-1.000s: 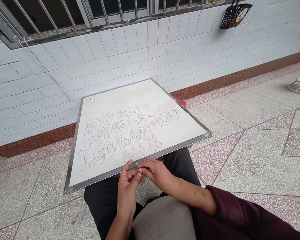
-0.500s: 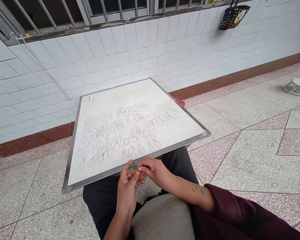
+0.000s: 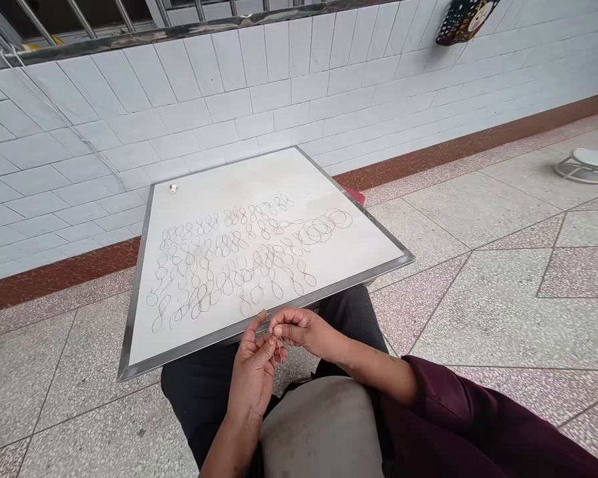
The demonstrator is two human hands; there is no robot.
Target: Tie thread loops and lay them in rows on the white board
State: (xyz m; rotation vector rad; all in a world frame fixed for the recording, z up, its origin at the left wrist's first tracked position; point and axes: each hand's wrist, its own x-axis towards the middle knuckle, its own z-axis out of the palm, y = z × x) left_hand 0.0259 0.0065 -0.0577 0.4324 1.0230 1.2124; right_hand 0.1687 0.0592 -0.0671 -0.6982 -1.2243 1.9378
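My left hand (image 3: 255, 364) and my right hand (image 3: 306, 333) meet just in front of the near edge of a white square table (image 3: 219, 179) with a metal rim. Both pinch a thin loop of wire or cord (image 3: 279, 352), whose strands hang below the fingertips. A tan wrap covers the tip of my left index finger, which points up. Rows of thin dark loops (image 3: 229, 244), many twisted into figure eights, lie on the tabletop. Larger round loops (image 3: 323, 227) overlap at the right end of the rows.
A small white and red object (image 3: 173, 189) sits at the table's far left corner. Behind is a white tiled wall (image 3: 219, 79) with a barred window. A dark patterned basket (image 3: 466, 21) hangs at upper right, and a round white stool (image 3: 588, 164) stands on the floor.
My fingertips have shifted slightly around the thin loop, and more of its strands show below them. The whole view has moved a little, with the table appearing slightly further left and up.
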